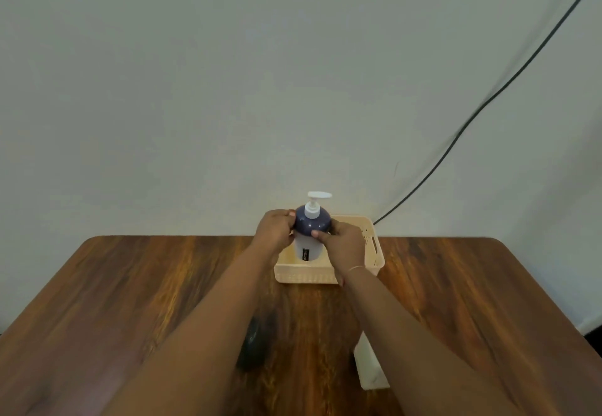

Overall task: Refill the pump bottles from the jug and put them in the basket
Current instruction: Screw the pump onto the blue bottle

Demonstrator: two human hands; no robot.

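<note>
fingers (318,234) grip both sides of the pump bottle (313,224).

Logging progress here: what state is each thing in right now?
pump bottle: upright, pump fitted, lower part inside the basket.
basket: upright on the table, open top.
left hand: grips the bottle's shoulder.
right hand: grips the bottle's shoulder.

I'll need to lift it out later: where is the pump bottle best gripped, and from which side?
Grip the pump bottle round its wide dark shoulder, from above at both sides, as the left hand and right hand do. It stands upright in the basket, whose walls block the lower body.
</note>
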